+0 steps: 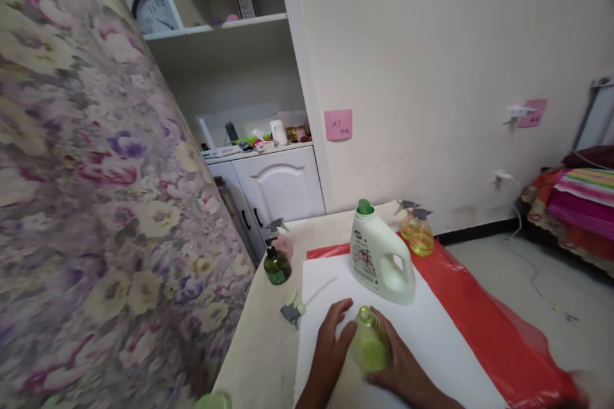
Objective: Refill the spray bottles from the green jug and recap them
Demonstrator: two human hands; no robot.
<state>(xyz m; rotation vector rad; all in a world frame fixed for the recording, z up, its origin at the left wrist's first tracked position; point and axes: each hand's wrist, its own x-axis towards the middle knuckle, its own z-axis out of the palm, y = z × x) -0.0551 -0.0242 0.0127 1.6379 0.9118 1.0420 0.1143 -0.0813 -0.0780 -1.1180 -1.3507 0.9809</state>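
White sheet (432, 332) over red plastic (489, 326), green bottle (371, 353), floral curtain (144, 236)

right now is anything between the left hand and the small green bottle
Nothing visible: the left hand is close beside the small green bottle, held by the right hand on its other side.

11 and 12 on the clock (154, 11)

The person's left hand (330, 335), near six o'clock, and right hand (397, 358), near five, are bare, with slender fingers (338, 309) and uncovered forearms (314, 385).
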